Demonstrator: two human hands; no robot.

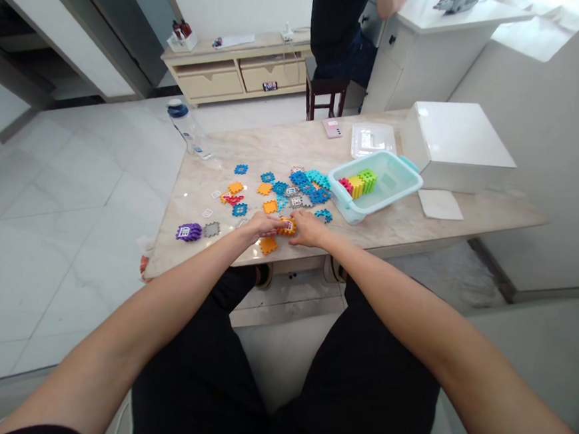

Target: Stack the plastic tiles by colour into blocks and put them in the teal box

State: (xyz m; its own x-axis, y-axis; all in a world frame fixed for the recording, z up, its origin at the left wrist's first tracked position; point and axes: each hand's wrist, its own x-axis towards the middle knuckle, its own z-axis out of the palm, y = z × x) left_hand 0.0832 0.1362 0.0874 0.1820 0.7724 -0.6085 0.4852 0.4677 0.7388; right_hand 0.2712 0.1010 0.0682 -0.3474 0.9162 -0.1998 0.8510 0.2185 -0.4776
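Left hand (261, 226) and right hand (310, 230) meet at near edge of marble table (419, 220); both closed on orange block assembly (287, 226), held between fingertips just above tabletop; loose orange tile (268, 245) just beside left hand; scattered blue and orange tiles (292, 187) beyond hands; teal bin (395, 185) to right holds red, yellow, green cubes (356, 182); purple piece (189, 232) well left.

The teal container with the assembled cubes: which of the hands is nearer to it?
Right. The right hand rests below-left of the teal container; the left hand lies farther left, beyond the orange piece both hold.
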